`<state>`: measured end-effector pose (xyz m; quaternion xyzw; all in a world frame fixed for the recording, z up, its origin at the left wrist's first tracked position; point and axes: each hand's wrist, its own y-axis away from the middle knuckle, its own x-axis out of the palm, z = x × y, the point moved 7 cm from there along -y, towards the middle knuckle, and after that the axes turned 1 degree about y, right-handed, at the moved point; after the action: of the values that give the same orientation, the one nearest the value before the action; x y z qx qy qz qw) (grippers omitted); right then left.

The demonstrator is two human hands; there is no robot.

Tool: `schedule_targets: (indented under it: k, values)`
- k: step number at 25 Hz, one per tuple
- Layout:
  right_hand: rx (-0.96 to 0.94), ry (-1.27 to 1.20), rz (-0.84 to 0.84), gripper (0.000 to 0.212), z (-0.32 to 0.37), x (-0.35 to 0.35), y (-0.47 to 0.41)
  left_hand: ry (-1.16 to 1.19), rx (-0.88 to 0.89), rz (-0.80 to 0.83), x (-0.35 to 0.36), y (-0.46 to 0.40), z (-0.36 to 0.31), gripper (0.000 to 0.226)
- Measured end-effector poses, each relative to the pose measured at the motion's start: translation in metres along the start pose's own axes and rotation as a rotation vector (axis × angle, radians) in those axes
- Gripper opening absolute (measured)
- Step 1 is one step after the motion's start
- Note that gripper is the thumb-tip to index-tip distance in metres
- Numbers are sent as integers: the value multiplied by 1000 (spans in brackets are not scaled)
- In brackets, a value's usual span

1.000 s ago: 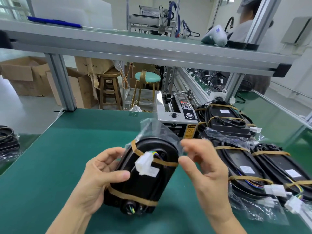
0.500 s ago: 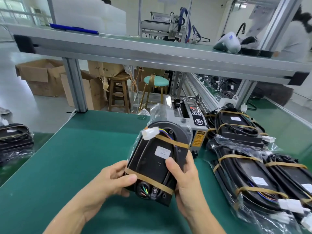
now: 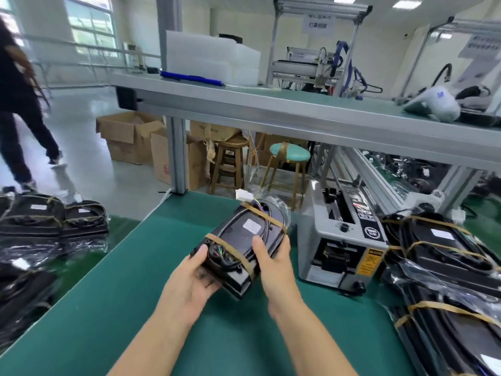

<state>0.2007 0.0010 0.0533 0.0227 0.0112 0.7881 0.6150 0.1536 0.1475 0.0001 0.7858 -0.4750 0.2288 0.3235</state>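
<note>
green mat beneath unit; grey shelf

Green bench with a grey tape dispenser and banded black bundles at its right

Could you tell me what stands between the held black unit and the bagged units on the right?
In the head view, a grey tape dispenser stands between the black unit and the bagged units.
</note>
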Motion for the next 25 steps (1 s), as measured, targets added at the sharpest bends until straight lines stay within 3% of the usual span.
schedule_targets:
  k: [5,9,12,16,19,22,25]
  values:
    - [62,421,129,76,-39,-10,13,91,16,-213,-21,-68,-50,13]
    - [-31,890,201,87,-65,-21,22,96,31,-338,-34,-111,-73,35]
    - [-51,1106,289,92,-72,-19,18,61,21,-418,-46,-132,-78,39]
    - [-59,1247,309,100,-73,-16,16,39,20,-457,-53,-151,-84,42]
    - [-386,1325,115,99,-46,-11,17,-11,-11,-451,-52,-160,-89,39]
    - [-105,1287,335,83,-64,-12,23,-197,-23,-519,-56,-164,-94,43]
    - [-116,1265,345,75,-72,-13,21,-557,62,-725,-71,-161,-111,52]
